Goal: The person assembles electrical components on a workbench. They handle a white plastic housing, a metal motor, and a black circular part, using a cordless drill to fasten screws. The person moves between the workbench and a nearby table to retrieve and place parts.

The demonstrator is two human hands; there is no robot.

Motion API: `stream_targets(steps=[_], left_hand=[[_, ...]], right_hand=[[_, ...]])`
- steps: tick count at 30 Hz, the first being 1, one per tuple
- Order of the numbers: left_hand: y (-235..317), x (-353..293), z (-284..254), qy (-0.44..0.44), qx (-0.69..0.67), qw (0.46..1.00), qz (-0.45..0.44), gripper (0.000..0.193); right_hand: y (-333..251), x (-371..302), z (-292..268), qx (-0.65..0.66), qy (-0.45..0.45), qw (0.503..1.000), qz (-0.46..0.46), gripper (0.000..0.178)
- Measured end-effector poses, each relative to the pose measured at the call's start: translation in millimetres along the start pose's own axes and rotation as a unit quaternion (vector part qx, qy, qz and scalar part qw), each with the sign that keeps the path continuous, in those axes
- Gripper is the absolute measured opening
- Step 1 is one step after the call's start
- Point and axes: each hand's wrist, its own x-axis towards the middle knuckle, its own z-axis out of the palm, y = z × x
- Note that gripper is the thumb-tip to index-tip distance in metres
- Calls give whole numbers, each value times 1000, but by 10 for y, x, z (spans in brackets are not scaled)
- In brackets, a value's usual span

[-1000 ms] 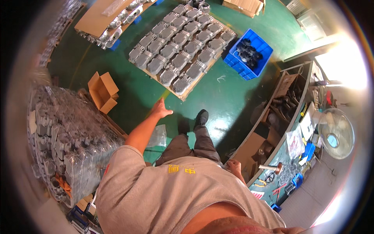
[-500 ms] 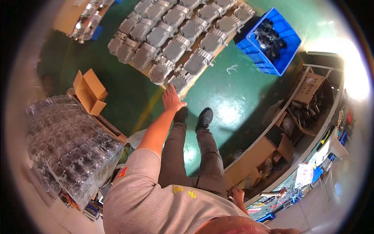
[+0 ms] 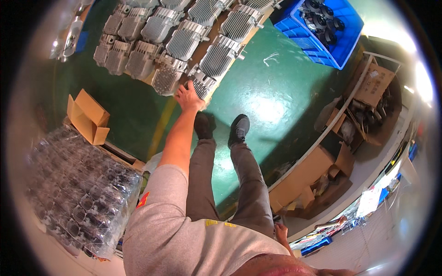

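Note:
My left hand (image 3: 189, 97) reaches forward to the near corner of a pallet. Its fingers are spread and bent at the near end of a grey finned metal housing (image 3: 202, 88), apparently touching it, with the thumb apart on the right. More such housings (image 3: 185, 40) lie in rows beyond and to the left. Low beside my right thigh, my right hand (image 3: 281, 231) hangs near the edge of a workbench; its fingers are partly hidden, so what they do is unclear.
A blue crate (image 3: 317, 34) with black parts stands far right. Along the right runs a bench (image 3: 294, 221) with cardboard boxes (image 3: 301, 177) on its shelf. At left are an open carton (image 3: 87, 117) and a film-wrapped stack of metal parts (image 3: 85, 193).
My left hand has gone from hovering near the pallet corner to the near housing, fingers now bent at it. The view has shifted, so the pallet appears further up and left.

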Motion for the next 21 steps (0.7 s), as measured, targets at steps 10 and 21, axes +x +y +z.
stream_targets(steps=[10, 21], left_hand=[[-1043, -1513, -1071, 116, -242, 907, 323, 106], [-1136, -3157, -2775, 212, -280, 830, 434, 102]], right_hand=[[-507, -111, 72, -28, -13, 989, -147, 17], [-880, 62, 77, 151, -85, 973, -152, 26]])
